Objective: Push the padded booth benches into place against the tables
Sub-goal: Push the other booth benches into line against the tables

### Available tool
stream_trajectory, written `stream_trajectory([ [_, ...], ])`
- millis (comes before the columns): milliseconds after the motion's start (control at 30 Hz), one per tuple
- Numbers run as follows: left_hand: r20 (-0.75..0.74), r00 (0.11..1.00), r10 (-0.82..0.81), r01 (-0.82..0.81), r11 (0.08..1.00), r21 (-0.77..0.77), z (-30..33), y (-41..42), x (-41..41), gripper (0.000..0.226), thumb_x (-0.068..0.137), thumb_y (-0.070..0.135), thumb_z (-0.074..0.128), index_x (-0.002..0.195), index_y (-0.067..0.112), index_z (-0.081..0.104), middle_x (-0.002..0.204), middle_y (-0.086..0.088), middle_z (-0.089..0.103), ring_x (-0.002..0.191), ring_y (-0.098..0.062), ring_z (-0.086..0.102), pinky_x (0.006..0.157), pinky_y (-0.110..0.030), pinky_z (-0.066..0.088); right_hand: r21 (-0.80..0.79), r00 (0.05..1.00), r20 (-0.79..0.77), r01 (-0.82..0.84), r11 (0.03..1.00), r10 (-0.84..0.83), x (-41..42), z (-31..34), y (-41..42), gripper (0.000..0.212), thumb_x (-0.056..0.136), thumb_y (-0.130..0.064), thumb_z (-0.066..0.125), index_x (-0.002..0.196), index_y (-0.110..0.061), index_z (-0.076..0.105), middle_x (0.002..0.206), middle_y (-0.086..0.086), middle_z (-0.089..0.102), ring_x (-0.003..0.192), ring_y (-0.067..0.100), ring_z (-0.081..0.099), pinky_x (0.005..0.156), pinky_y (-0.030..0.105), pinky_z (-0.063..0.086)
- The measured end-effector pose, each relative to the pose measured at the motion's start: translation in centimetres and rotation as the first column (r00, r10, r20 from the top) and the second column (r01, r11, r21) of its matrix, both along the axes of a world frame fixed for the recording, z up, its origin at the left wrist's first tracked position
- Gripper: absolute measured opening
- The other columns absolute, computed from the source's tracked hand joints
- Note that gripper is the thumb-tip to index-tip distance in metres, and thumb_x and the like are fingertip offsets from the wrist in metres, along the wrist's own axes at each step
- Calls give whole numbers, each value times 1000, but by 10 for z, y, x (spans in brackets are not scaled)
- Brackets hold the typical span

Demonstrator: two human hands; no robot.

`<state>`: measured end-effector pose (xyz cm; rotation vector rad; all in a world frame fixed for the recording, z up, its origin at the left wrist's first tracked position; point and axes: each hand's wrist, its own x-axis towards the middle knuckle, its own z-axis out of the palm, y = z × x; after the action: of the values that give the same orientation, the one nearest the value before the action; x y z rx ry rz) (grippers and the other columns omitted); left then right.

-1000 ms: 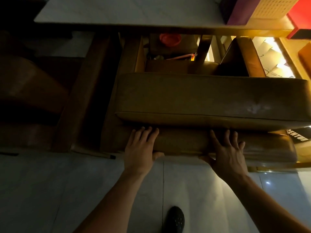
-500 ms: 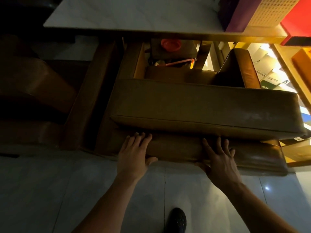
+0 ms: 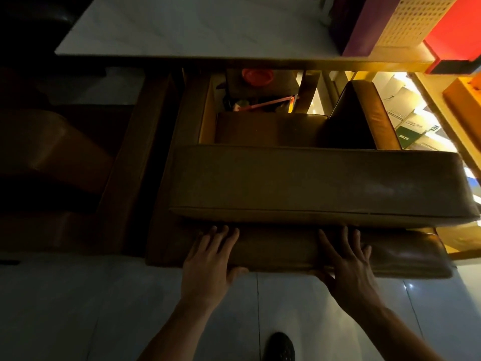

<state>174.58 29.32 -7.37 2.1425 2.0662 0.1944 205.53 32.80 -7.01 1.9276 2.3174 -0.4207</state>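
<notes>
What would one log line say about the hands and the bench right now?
left hand: flat on bench back edge | right hand: flat on same edge | fingers: spread, not gripping | table: beyond bench | step: pushing

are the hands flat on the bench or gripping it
Flat: the left hand and right hand lie palm-down with fingers spread on the padded bench, thumbs at its near edge.

Left hand (image 3: pixel 208 264) and right hand (image 3: pixel 348 267) flat on brown padded bench (image 3: pixel 312 183), white table (image 3: pixel 182 24) beyond
</notes>
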Motion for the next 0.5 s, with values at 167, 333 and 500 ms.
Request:
stream_trajectory([
  [167,-18,1000,3,-3,1000,8,4,12,-1,82,76,74,58,144,31,44,144,5,51,135,-23,42,105,-44,42,5,1000,-6,-10,1000,10,-2,0,11,87,79,-71,34,155,-32,16,161,22,5,145,49,-3,108,72,13],
  [333,-23,1000,21,-20,999,33,7,25,0,81,75,72,63,143,31,46,142,5,52,134,-23,42,105,-43,42,29,1000,3,-5,1000,5,-5,0,25,88,79,-72,31,156,-32,14,162,21,3,145,46,-9,110,67,7],
  [500,-8,999,41,-41,999,2,10,39,4,83,76,72,61,145,32,41,147,5,48,137,-23,37,110,-45,38,27,1000,14,-24,999,23,-6,4,42,89,78,-69,35,155,-30,17,161,24,9,145,50,-2,110,72,13],
])
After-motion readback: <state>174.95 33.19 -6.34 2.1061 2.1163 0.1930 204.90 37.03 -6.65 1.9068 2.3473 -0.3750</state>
